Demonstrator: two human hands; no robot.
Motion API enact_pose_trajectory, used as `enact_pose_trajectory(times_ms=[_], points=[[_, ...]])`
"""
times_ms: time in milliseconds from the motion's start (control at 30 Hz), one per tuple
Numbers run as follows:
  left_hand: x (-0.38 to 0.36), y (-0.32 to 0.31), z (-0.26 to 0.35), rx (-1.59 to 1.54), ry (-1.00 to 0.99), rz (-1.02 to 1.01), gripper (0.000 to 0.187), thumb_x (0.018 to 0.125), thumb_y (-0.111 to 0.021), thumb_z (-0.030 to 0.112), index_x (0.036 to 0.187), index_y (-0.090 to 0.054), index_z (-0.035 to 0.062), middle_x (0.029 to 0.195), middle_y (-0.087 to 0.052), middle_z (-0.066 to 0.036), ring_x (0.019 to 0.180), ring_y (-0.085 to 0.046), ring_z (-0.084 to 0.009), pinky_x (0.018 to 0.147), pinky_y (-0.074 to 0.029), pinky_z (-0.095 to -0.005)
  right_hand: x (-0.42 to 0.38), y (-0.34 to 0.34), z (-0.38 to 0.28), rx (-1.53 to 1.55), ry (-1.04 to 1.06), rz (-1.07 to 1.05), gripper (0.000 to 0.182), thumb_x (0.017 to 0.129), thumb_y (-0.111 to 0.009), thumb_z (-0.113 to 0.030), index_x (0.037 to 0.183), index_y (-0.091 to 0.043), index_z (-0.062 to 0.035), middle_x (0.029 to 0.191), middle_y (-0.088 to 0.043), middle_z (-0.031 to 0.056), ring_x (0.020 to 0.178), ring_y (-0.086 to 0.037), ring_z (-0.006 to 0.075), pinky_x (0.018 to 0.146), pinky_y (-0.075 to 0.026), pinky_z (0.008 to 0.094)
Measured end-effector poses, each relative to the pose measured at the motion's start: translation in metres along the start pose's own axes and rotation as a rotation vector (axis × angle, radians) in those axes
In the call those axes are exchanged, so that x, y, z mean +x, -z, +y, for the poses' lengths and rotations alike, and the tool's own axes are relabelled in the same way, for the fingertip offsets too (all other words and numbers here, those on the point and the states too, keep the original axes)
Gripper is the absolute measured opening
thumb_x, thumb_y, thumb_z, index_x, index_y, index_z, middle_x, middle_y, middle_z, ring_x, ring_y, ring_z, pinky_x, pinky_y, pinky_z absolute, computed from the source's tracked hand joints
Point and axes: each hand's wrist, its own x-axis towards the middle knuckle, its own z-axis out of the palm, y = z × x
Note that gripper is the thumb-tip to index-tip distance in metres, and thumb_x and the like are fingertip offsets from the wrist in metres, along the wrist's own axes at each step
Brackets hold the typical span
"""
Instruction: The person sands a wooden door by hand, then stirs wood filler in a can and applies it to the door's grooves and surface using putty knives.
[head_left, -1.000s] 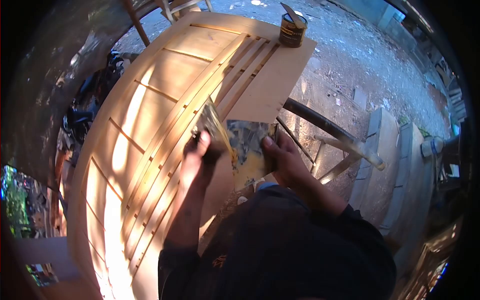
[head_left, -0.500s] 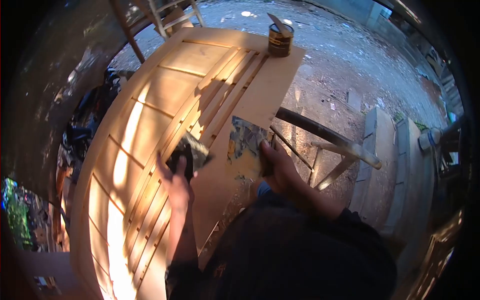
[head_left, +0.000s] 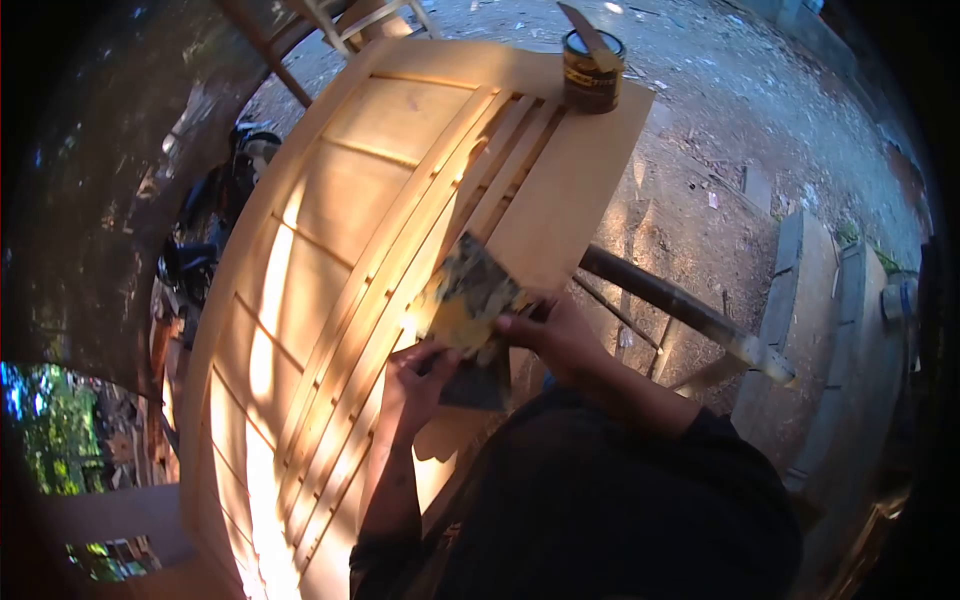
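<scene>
Big slatted wood panel (head_left: 350,195) lies flat, runs from far edge of view down to near left. Concrete beams (head_left: 775,310) on the ground (head_left: 700,190) at right, well apart from panel. Dark sheet (head_left: 80,200) hangs at left. Person's dark shirt (head_left: 610,490) blocks the near right part of panel. Round pole (head_left: 680,300) sticks out past panel's right edge, over the ground. Ladder-like frame (head_left: 378,18) beyond far end.

Putty-smeared plate (head_left: 468,300) is tilted above the slats, between both hands, covering some of them. Dark flat piece (head_left: 475,390) just below it, partly hidden. Right hand (head_left: 555,338) grips smeared plate at right side, thumb on its face, other fingers mostly hidden. Left hand (head_left: 415,385) at plate's lower left, fingers bent and close together; can't tell which piece they pinch.

Labelled can (head_left: 592,85) stands on panel's far right corner, flat stick (head_left: 588,30) leaning up across its top.
</scene>
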Motion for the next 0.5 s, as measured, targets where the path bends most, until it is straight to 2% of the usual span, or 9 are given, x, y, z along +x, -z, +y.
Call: enact_pose_trajectory(times_ms=[67, 167, 233, 300, 333, 400, 433, 467, 500], points=[[0.018, -0.008, 0.007, -0.040, -0.035, 0.046, 0.021, 0.084, -0.063, 0.009, 0.102, -0.064, -0.0026, 0.087, -0.067, -0.006, 0.079, -0.059, -0.0111, 0.076, -0.046, -0.0247, 0.004, 0.010, -0.032, -0.258, -0.047, -0.048, 0.032, 0.082, -0.068, -0.014, 0.109, -0.058, 0.0002, 0.102, -0.062, 0.0088, 0.088, -0.063, 0.0183, 0.075, -0.052, 0.0304], [0.031, -0.019, 0.015, -0.207, -0.150, 0.198, 0.016, 0.084, -0.061, 0.000, 0.099, -0.064, -0.0026, 0.091, -0.067, -0.008, 0.083, -0.061, -0.0127, 0.078, -0.047, -0.0251, 0.017, 0.029, -0.071, -0.451, 0.228, 0.051, 0.043, 0.081, -0.068, -0.016, 0.117, -0.053, 0.0014, 0.111, -0.059, 0.0110, 0.094, -0.059, 0.0172, 0.082, -0.049, 0.0315], [0.035, -0.021, 0.010, -0.416, -0.275, 0.244, 0.017, 0.081, -0.061, -0.007, 0.096, -0.063, -0.0004, 0.092, -0.066, -0.010, 0.085, -0.062, -0.0150, 0.080, -0.049, -0.0266, 0.041, 0.056, -0.099, -0.747, 0.705, 0.299, 0.049, 0.074, -0.074, -0.018, 0.115, -0.051, -0.0033, 0.103, -0.053, 0.0131, 0.085, -0.058, 0.0220, 0.069, -0.049, 0.0326], [0.035, -0.014, 0.010, -0.213, -0.197, 0.296, 0.010, 0.082, -0.061, -0.006, 0.091, -0.061, -0.0009, 0.089, -0.066, -0.010, 0.083, -0.061, -0.0140, 0.077, -0.049, -0.0256, 0.068, 0.087, -0.142, -0.918, 0.877, 0.444, 0.055, 0.070, -0.076, -0.017, 0.115, -0.046, -0.0042, 0.105, -0.049, 0.0152, 0.095, -0.053, 0.0277, 0.077, -0.045, 0.0373], [0.032, -0.014, 0.016, -0.148, -0.153, 0.291, 0.005, 0.083, -0.061, -0.004, 0.087, -0.061, -0.0017, 0.083, -0.064, -0.007, 0.077, -0.058, -0.0112, 0.071, -0.046, -0.0234, 0.088, 0.103, -0.166, -1.038, 1.040, 0.501, 0.058, 0.072, -0.075, -0.018, 0.119, -0.043, -0.0061, 0.112, -0.049, 0.0106, 0.097, -0.050, 0.0231, 0.079, -0.043, 0.0348], [0.023, -0.017, 0.023, -0.076, -0.096, 0.311, 0.005, 0.084, -0.061, -0.001, 0.080, -0.059, -0.0029, 0.074, -0.060, -0.003, 0.067, -0.051, -0.0072, 0.062, -0.040, -0.0210, 0.123, 0.120, -0.213, -1.239, 1.072, 0.682, 0.059, 0.072, -0.075, -0.025, 0.118, -0.045, -0.0039, 0.114, -0.048, 0.0191, 0.104, -0.048, 0.0335, 0.088, -0.041, 0.0413], [0.017, -0.019, 0.023, -0.067, -0.087, 0.336, 0.008, 0.084, -0.061, 0.000, 0.077, -0.058, -0.0032, 0.070, -0.057, -0.001, 0.064, -0.048, -0.0061, 0.059, -0.037, -0.0207, 0.149, 0.140, -0.233, -1.371, 1.250, 0.647, 0.065, 0.071, -0.076, -0.031, 0.120, -0.044, -0.0032, 0.117, -0.046, 0.0225, 0.108, -0.046, 0.0377, 0.090, -0.040, 0.0431], [0.011, -0.019, 0.023, -0.058, -0.084, 0.362, 0.012, 0.084, -0.061, 0.001, 0.074, -0.057, -0.0036, 0.067, -0.055, 0.001, 0.061, -0.045, -0.0049, 0.056, -0.035, -0.0203, 0.174, 0.153, -0.245, -1.487, 1.224, 0.691, 0.072, 0.073, -0.072, -0.042, 0.126, -0.042, -0.0031, 0.119, -0.046, 0.0235, 0.110, -0.044, 0.0418, 0.092, -0.040, 0.0470], [0.006, -0.021, 0.020, -0.031, -0.070, 0.394, 0.013, 0.084, -0.061, 0.002, 0.073, -0.057, -0.0035, 0.065, -0.053, 0.001, 0.061, -0.043, -0.0046, 0.055, -0.033, -0.0205, 0.211, 0.178, -0.251, -1.845, 1.079, 0.771, 0.084, 0.072, -0.067, -0.056, 0.131, -0.038, -0.0033, 0.123, -0.044, 0.0255, 0.115, -0.039, 0.0484, 0.093, -0.039, 0.0519]])
